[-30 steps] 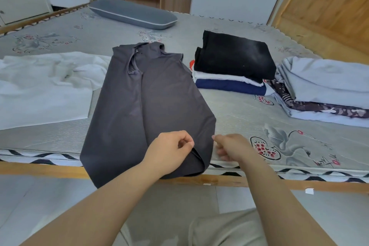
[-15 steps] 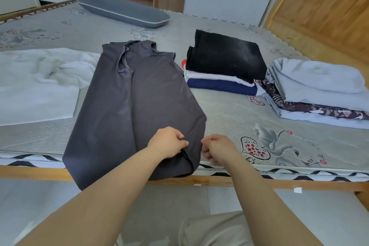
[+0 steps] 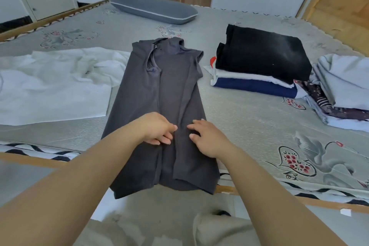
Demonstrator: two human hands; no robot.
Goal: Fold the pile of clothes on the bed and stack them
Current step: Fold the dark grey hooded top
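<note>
A dark grey shirt (image 3: 169, 90) lies lengthwise on the bed (image 3: 249, 126), both sides folded inward into a narrow strip, its hem hanging over the near edge. My left hand (image 3: 155, 129) and my right hand (image 3: 207, 138) rest flat on its lower middle, fingers extended toward each other over the centre seam. A white garment (image 3: 52, 86) lies spread out to the left. To the right stands a folded stack (image 3: 261, 64) with a black piece on top of white and navy ones.
A second pile of light blue and patterned clothes (image 3: 343, 90) sits at the far right. A grey pillow (image 3: 153, 8) lies at the head of the bed. The wooden bed rail (image 3: 30, 161) runs along the near edge, with floor below.
The right side of the grey shirt has been folded inward over the middle. Both hands let go of the hem corner and moved up onto the shirt, now lying flat.
</note>
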